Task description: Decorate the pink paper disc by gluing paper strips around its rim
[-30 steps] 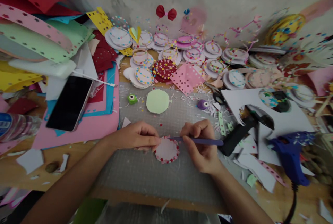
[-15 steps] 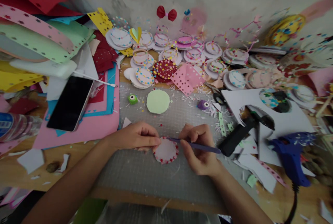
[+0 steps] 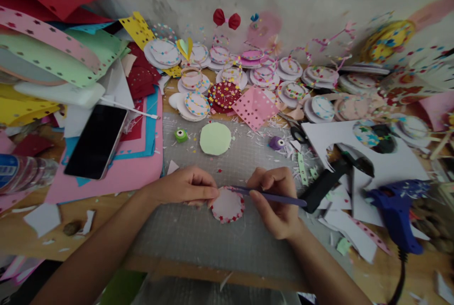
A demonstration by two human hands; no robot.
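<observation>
A small round paper piece (image 3: 228, 204), pale inside with red and pink stars around its rim, is at the middle of the grey cutting mat (image 3: 184, 243). My left hand (image 3: 193, 187) pinches its upper left edge between thumb and fingers. Slim purple tweezers (image 3: 280, 198) are gripped in my right hand (image 3: 276, 198), the tip reaching left to the top of the star rim, close to my left fingertips. Whether the tip holds a star is too small to tell. Behind my hands lies a pale green paper disc (image 3: 215, 138), between a green craft punch (image 3: 180, 135) and a purple craft punch (image 3: 276, 143).
Several paper hats (image 3: 191, 105) with star trims line the wall. On the left are a phone (image 3: 95, 140), coloured sheets (image 3: 149, 177) and a plastic bottle (image 3: 28, 172). Scissors (image 3: 298, 134), a black-handled tool (image 3: 326, 184) and a blue glue gun (image 3: 397, 210) lie right among scraps.
My right hand and the tweezers have shifted slightly to the right. The round piece has moved very slightly right; my left hand keeps its pinch.
</observation>
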